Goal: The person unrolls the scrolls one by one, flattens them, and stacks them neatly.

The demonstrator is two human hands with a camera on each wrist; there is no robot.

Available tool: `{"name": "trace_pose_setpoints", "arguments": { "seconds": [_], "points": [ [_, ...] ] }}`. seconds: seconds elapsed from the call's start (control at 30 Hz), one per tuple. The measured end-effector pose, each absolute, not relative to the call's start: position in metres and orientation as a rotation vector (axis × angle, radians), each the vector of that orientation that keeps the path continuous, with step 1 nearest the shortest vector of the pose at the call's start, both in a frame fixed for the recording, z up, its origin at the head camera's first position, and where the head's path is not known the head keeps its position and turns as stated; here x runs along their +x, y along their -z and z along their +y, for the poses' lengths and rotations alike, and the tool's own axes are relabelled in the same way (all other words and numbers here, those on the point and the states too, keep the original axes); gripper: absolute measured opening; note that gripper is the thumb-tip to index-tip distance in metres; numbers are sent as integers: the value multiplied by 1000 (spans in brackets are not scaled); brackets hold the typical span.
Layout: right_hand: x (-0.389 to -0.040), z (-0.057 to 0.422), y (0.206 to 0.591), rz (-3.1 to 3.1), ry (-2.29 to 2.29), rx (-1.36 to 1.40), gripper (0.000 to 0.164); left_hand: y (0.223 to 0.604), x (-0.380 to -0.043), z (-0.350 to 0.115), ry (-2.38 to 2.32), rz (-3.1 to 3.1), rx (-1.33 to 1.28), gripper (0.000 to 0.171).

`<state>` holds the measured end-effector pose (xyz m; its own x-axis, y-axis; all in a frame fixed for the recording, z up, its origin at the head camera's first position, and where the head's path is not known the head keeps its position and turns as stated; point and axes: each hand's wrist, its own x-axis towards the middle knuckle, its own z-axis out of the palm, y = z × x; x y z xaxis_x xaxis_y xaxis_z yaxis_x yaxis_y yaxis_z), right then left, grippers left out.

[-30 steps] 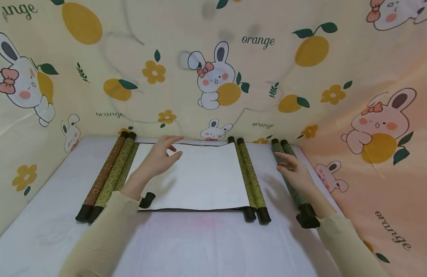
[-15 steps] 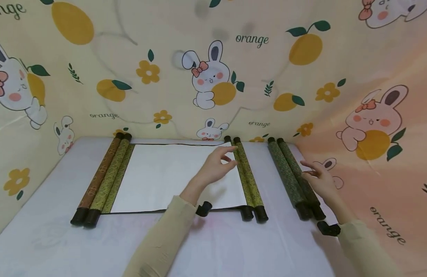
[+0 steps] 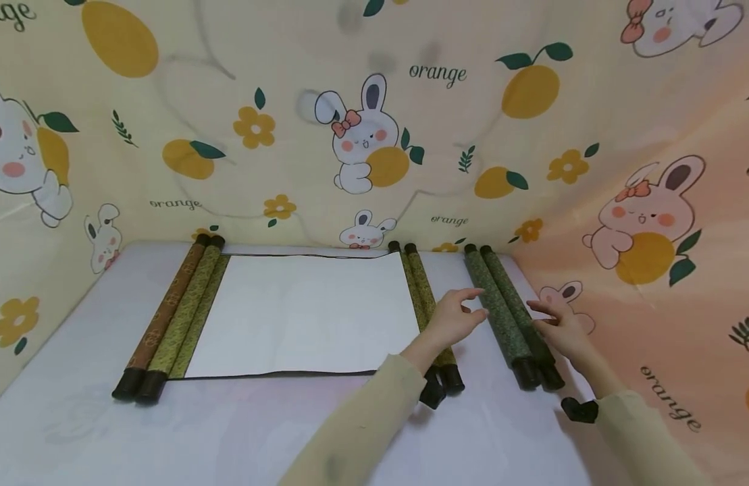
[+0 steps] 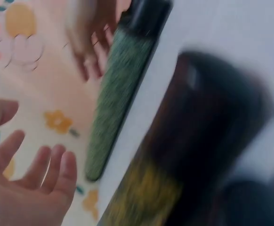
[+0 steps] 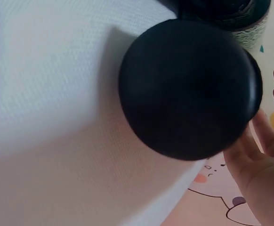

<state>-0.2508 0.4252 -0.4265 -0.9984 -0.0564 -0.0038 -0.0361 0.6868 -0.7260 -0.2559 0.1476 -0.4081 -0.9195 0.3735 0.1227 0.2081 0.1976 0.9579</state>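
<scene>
Two green rolls [image 3: 510,317] with black end caps lie side by side at the right of the table in the head view. My left hand [image 3: 450,327] hovers over the yellow-green roll [image 3: 424,283] just left of them, its fingers loosely bent and pointing at the green pair. Nothing sits in its fingers in the left wrist view, where the left hand [image 4: 28,197] appears apart from the rolls. Along the outer side of the green pair is my right hand [image 3: 562,327], relaxed. A black end cap [image 5: 191,89] partly hides its fingers in the right wrist view; contact cannot be told.
A white paper sheet [image 3: 301,317] is spread between yellow-green rolls in the middle. Beyond its left end lies a brown roll [image 3: 161,317]. A fabric backdrop [image 3: 374,108] with rabbits and oranges closes off the back and the right side [image 3: 672,324].
My left hand has travelled right, from above the paper to beside the green rolls. My right hand has shifted from over those rolls to their outer side. The view has turned slightly.
</scene>
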Motion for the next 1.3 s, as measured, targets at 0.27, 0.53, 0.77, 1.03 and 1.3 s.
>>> {"name": "trace_pose_setpoints", "arguments": {
  "seconds": [0.27, 0.53, 0.77, 1.03, 1.3],
  "points": [
    [-255, 428, 435, 2901, 1186, -109, 49, 424, -256, 195, -1812, 2420, 389, 40],
    [-256, 427, 436, 2834, 1245, -120, 50, 439, -257, 213, -1556, 2609, 348, 51],
    [-256, 428, 439, 2610, 1383, -68, 54, 446, -255, 219, -1302, 2699, 436, 60],
    [-257, 429, 442, 2570, 1405, -93, 57, 444, -253, 219, -1284, 2617, 394, 63],
    [-250, 427, 442, 2651, 1358, -117, 59, 445, -257, 219, -1335, 2550, 397, 62]
  ]
}}
